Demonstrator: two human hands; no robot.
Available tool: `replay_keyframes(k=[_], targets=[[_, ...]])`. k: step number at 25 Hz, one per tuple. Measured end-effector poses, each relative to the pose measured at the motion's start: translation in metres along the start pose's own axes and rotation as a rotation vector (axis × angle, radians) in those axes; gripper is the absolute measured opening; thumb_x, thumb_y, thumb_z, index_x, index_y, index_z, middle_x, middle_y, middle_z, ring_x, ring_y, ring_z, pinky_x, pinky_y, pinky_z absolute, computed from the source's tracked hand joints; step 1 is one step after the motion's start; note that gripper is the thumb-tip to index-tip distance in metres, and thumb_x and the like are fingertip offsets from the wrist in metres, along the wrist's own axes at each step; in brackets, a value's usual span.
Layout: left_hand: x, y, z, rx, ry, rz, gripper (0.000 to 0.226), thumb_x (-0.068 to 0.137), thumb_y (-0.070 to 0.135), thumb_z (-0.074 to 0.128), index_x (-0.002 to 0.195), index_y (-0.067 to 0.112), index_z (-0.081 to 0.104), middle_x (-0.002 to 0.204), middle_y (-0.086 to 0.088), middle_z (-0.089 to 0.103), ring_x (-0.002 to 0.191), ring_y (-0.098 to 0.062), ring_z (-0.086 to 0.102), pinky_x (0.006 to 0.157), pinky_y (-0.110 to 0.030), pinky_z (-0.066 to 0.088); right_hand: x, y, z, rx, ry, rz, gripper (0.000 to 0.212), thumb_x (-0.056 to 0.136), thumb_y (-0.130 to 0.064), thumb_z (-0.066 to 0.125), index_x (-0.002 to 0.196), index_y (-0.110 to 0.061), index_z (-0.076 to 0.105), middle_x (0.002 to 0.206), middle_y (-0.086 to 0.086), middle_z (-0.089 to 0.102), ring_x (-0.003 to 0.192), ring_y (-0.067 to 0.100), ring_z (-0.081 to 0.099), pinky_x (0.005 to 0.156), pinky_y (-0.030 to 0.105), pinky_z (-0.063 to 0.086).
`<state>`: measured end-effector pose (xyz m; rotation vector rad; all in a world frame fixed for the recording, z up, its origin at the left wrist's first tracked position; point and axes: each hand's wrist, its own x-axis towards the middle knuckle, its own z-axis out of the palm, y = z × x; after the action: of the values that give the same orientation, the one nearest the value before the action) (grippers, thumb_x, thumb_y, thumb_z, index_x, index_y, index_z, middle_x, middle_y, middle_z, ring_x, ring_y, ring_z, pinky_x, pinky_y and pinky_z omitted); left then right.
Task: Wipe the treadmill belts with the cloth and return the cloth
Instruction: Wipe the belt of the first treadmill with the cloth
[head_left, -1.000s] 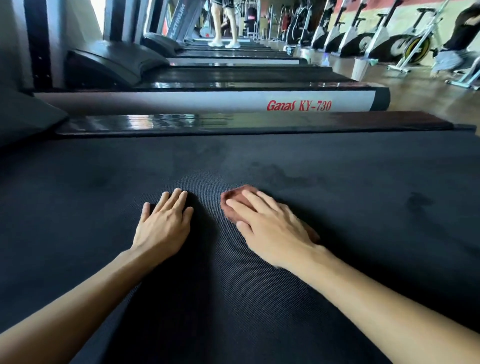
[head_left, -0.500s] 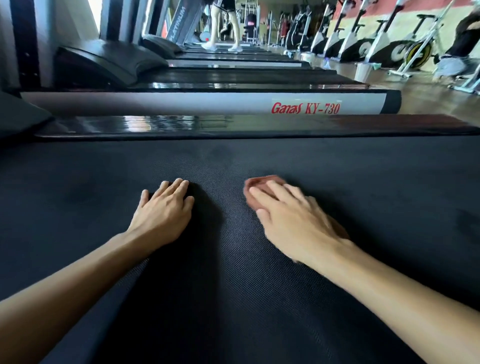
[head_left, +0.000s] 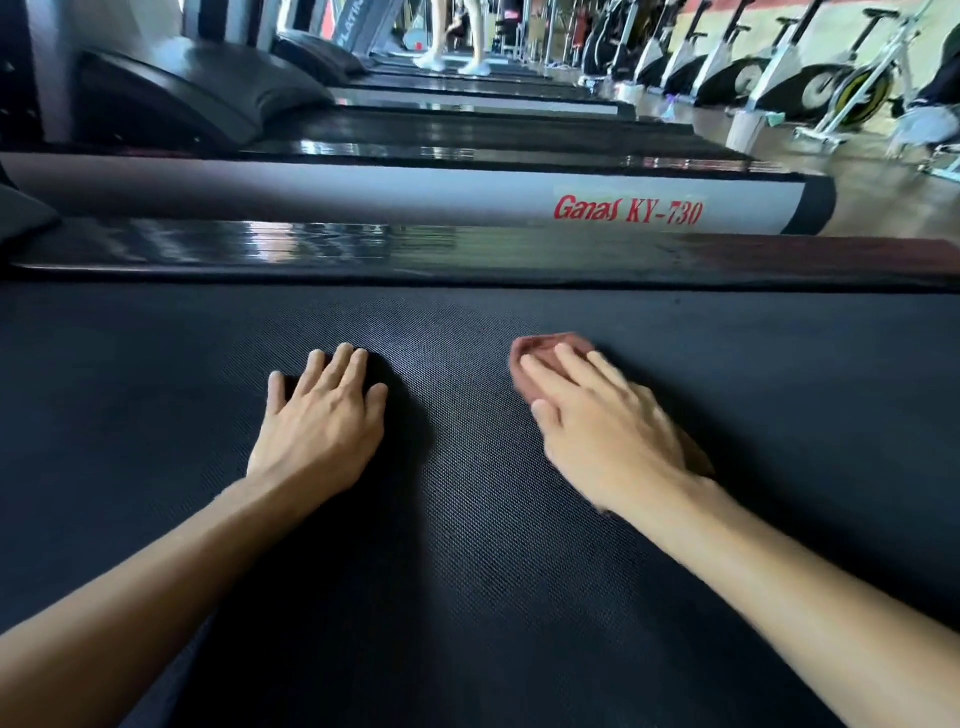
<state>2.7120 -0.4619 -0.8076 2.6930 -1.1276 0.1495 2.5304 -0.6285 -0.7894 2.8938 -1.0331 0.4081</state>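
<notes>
Right hand (head_left: 608, 431): flat, palm down, fingers straight and close together, pressing on the cloth (head_left: 550, 347). No finger curls round it and nothing is pinched. The hand's outline is slightly blurred.

Cloth: small, reddish-brown, folded or bunched into a pad. It lies on the belt (head_left: 467, 571) under the right palm and fingers, with only its far edge and a sliver by the wrist showing. Judged soft, light, limp and not fragile. Pushed from one edge, it would likely roll or bunch up. For wiping, flat pressure over its middle suits best. For lifting, pinch the exposed far edge or gather the whole pad into the palm.

Belt: black, matte, finely textured, filling the lower view. Judged grippy, so the cloth will drag rather than glide.

Left hand (head_left: 322, 421): flat on the belt, well apart from the cloth, fingers straight and slightly spread, holding nothing. Apparently a brace.

Beyond: glossy rail (head_left: 311, 244); next treadmill (head_left: 628, 210) lettered "Ganas KY-730"; bikes (head_left: 841, 88) along the wall; a person's legs (head_left: 457, 41) far off.

Status: wiping under way, cloth not yet returned.
</notes>
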Motion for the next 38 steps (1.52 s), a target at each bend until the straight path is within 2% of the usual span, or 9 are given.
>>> replay_keyframes(k=[5,7,12,17,20,26,30,32,38], targets=[[-0.001,0.0,-0.001,-0.054,0.027,-0.025,0.058,0.1,0.046,0.025,0.153,0.023,0.019,0.161,0.007,0.012,0.149,-0.015,0.005,0.119,-0.044,0.004,0.109,-0.074,0.015,0.16,-0.177,-0.356,0.048,0.1,-0.04,0.039,0.148,-0.044,0.031,0.161,-0.011,0.018,0.148,0.014,0.014,0.117,0.04,0.018],[-0.002,-0.001,-0.003,-0.067,0.011,-0.028,0.058,0.101,0.047,0.025,0.154,0.024,0.018,0.162,0.009,0.01,0.149,-0.013,0.003,0.12,-0.042,0.002,0.144,-0.067,0.022,0.158,-0.21,-0.298,0.047,0.1,-0.037,0.039,0.146,-0.04,0.035,0.159,-0.007,0.024,0.145,0.018,0.021,0.112,0.042,0.026],[-0.002,0.001,-0.002,-0.039,0.004,-0.038,0.058,0.101,0.047,0.022,0.154,0.022,0.017,0.162,0.009,0.01,0.149,-0.013,0.003,0.119,-0.044,0.002,0.107,0.0,0.014,-0.047,-0.15,0.295,0.05,0.093,-0.035,0.05,0.14,-0.026,0.038,0.145,0.012,0.037,0.133,0.036,0.034,0.103,0.05,0.031],[-0.002,0.003,-0.002,-0.032,-0.002,-0.043,0.058,0.101,0.045,0.023,0.154,0.021,0.019,0.161,0.008,0.012,0.149,-0.014,0.006,0.118,-0.045,0.004,0.096,-0.022,0.01,0.065,-0.144,-0.216,0.049,0.1,-0.041,0.036,0.148,-0.041,0.028,0.161,-0.008,0.019,0.146,0.02,0.019,0.113,0.048,0.024],[-0.002,0.004,-0.004,-0.016,-0.005,-0.031,0.056,0.101,0.044,0.023,0.152,0.021,0.024,0.16,0.008,0.017,0.148,-0.014,0.01,0.117,-0.045,0.008,0.104,0.015,0.009,0.08,-0.191,0.001,0.049,0.102,-0.039,0.033,0.15,-0.041,0.023,0.162,-0.006,0.013,0.147,0.023,0.015,0.112,0.048,0.022],[-0.032,0.03,-0.011,-0.014,-0.054,-0.027,0.053,0.101,0.043,0.022,0.147,0.018,0.028,0.159,0.004,0.02,0.146,-0.02,0.013,0.114,-0.05,0.011,-0.031,0.07,-0.024,0.045,-0.138,0.183,0.049,0.101,-0.042,0.027,0.15,-0.043,0.021,0.162,-0.009,0.013,0.147,0.02,0.014,0.112,0.045,0.025],[-0.096,0.076,-0.012,-0.036,-0.058,0.052,0.056,0.102,0.041,0.02,0.151,0.014,0.02,0.16,0.003,0.013,0.147,-0.023,0.008,0.115,-0.05,0.011,-0.182,0.031,-0.06,0.121,0.022,-0.127,0.049,0.095,-0.048,0.031,0.143,-0.047,0.037,0.155,-0.015,0.032,0.144,0.012,0.03,0.107,0.039,0.038],[-0.121,0.089,-0.014,-0.011,-0.044,0.099,0.057,0.102,0.041,0.019,0.152,0.014,0.019,0.161,0.002,0.013,0.148,-0.023,0.008,0.115,-0.05,0.012,-0.204,0.035,-0.07,0.165,-0.061,-0.263,0.047,0.098,-0.047,0.034,0.145,-0.051,0.031,0.158,-0.018,0.023,0.147,0.008,0.019,0.113,0.036,0.03],[-0.171,0.136,-0.039,-0.076,-0.089,0.288,0.058,0.102,0.047,0.024,0.153,0.022,0.018,0.162,0.006,0.01,0.15,-0.019,0.002,0.118,-0.05,0.002,-0.203,0.143,-0.099,0.007,-0.199,0.185,0.05,0.104,-0.043,0.027,0.151,-0.047,0.013,0.163,-0.014,0.002,0.15,0.012,0.004,0.115,0.039,0.019]])
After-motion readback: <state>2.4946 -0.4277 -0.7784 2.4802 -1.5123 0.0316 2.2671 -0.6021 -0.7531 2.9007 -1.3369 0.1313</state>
